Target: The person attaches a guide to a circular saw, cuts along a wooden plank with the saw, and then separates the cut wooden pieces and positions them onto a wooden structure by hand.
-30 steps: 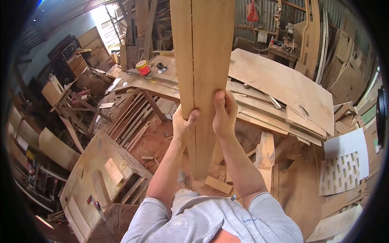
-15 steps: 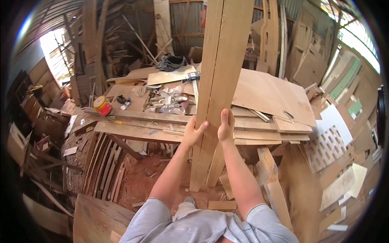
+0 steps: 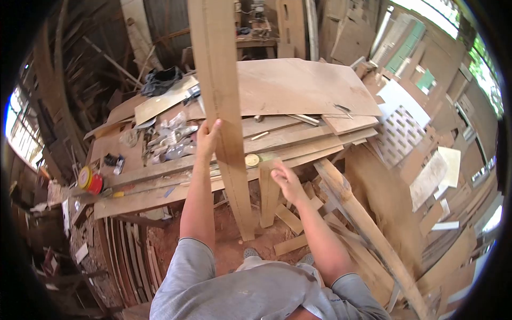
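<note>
A long wooden board [image 3: 221,80] stands nearly upright in front of me, its lower end on the reddish floor. My left hand [image 3: 208,137] grips its left edge, with the thumb on the near face. My right hand [image 3: 287,181] is off the long board, fingers apart, beside the top of a shorter upright wooden piece [image 3: 269,194]. Whether the fingertips touch that piece is unclear. A round yellowish lid or roll [image 3: 252,159] lies on the bench edge between the two pieces.
A workbench [image 3: 176,194] crosses ahead, bearing a large plywood sheet [image 3: 298,88], stacked boards, a red and yellow tub [image 3: 89,180] and a black bag [image 3: 161,81]. A long beam [image 3: 368,229] slants at the right. Wood offcuts [image 3: 290,244] lie by my feet.
My right hand has let go of the long board and moved right to the shorter piece. The long board has shifted left in view, still in my left hand. The view has turned right.
</note>
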Tool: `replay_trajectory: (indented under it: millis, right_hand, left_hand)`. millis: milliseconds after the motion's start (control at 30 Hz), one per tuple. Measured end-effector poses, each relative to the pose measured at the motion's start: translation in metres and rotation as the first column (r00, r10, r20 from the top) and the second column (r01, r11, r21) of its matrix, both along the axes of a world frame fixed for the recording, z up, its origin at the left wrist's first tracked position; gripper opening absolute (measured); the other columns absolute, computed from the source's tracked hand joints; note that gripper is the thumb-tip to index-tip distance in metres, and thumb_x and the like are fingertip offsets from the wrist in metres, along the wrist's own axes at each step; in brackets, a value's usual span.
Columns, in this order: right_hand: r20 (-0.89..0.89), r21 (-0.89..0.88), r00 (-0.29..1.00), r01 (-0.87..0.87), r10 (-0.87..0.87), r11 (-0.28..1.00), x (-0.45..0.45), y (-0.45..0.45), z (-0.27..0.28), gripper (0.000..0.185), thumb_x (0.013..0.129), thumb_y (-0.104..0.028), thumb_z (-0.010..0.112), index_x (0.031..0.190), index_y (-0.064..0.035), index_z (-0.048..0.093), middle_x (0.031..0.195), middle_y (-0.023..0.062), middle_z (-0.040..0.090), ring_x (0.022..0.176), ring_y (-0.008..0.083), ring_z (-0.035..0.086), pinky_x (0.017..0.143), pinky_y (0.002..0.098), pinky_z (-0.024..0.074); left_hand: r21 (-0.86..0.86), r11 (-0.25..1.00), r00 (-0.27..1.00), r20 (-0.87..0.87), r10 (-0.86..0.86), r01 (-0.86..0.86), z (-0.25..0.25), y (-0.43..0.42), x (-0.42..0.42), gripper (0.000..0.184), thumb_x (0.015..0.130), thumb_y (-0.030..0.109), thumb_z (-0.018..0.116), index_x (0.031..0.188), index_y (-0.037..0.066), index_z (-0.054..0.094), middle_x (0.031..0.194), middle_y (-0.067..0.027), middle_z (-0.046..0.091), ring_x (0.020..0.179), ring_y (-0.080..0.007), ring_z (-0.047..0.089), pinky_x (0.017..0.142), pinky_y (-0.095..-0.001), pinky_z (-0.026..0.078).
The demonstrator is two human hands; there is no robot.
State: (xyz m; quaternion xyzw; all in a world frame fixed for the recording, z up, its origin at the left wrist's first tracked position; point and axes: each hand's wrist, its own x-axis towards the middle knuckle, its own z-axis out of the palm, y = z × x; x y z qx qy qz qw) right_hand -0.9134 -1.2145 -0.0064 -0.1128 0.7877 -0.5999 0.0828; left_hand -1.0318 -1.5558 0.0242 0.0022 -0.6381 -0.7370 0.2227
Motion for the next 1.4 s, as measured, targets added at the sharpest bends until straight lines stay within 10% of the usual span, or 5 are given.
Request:
replay_trajectory:
  millis: [533,633,767,1000,1400]
  right_hand:
    - [0.126,-0.061,0.988,0.094,-0.086,0.994,0.113,0.204,-0.041,0.044,0.107,-0.034,0.074,0.136,-0.0017,0.071,0.122,0.0149,0.081,0.111,0.023,0.077,0.101,0.0367,0.0592]
    - [0.161,-0.103,0.959,0.25,-0.232,0.963,0.158,0.291,-0.067,0.044,0.106,-0.038,0.074,0.134,-0.0038,0.073,0.12,0.0138,0.081,0.111,0.0224,0.077,0.099,0.0369,0.0587]
    - [0.101,-0.043,0.878,0.474,-0.468,0.879,0.23,0.406,-0.109,0.039,0.104,-0.041,0.073,0.119,-0.0052,0.078,0.107,0.0148,0.081,0.101,0.0286,0.077,0.091,0.0402,0.0577]
    - [0.138,0.114,0.509,0.844,-0.85,0.524,0.391,0.579,-0.111,0.044,0.105,-0.043,0.07,0.125,-0.0042,0.077,0.115,0.0183,0.08,0.107,0.0315,0.076,0.096,0.0436,0.0584]
    - [0.402,-0.029,-0.189,0.975,-0.896,-0.219,0.648,0.661,-0.161,0.037,0.109,-0.026,0.071,0.128,0.0047,0.074,0.112,0.0108,0.079,0.099,0.0155,0.074,0.09,0.0318,0.0595]
  left_hand:
    - [-0.583,0.207,0.6,-0.636,0.485,-0.785,-0.019,0.221,0.09,0.061,0.096,0.016,0.083,0.144,-0.008,0.056,0.14,-0.0303,0.062,0.138,-0.0464,0.054,0.117,-0.055,0.044]
    - [-0.762,0.648,0.996,-0.055,-0.071,0.004,-0.095,0.333,0.121,0.048,0.094,0.013,0.084,0.136,-0.002,0.065,0.133,-0.0225,0.067,0.123,-0.0334,0.065,0.106,-0.0461,0.053]
    - [-0.519,0.098,0.48,0.681,-0.553,0.849,-0.174,0.505,0.187,0.049,0.09,0.028,0.092,0.124,-0.001,0.071,0.112,-0.0157,0.078,0.105,-0.0219,0.075,0.09,-0.0378,0.061]
    - [-0.523,-0.667,0.11,0.823,-0.557,0.53,-0.164,0.788,0.303,0.06,0.094,0.046,0.086,0.134,0.004,0.071,0.125,-0.0213,0.078,0.117,-0.0383,0.075,0.103,-0.0455,0.057]
    - [-0.515,-0.857,-0.149,0.845,-0.513,0.031,-0.148,1.073,0.459,0.063,0.098,0.056,0.074,0.14,0.009,0.069,0.133,-0.0239,0.074,0.124,-0.0431,0.07,0.104,-0.0535,0.055]
